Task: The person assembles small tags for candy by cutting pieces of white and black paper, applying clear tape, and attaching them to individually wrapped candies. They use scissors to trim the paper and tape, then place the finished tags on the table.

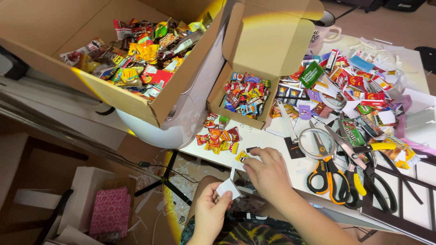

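My left hand [210, 209] is low at the table's front edge and pinches a small white paper piece [227, 187]. Just above it, my right hand [268, 171] rests on the white table [281, 140] with its fingertips on a tiny yellow wrapper piece [242, 156]. A small heap of tiny red and yellow candy packets [220, 136] lies just left of the right hand. A small open cardboard box [240, 119] full of miniature packets stands behind that heap.
A big cardboard box [131, 97] of colourful wrappers sits at the upper left. Right of my hand lie a magnifying glass [318, 144], orange-handled scissors [326, 174] and yellow-handled scissors [363, 159]. Many cut packets and paper scraps [354, 86] cover the far right; a mug [323, 31] stands behind.
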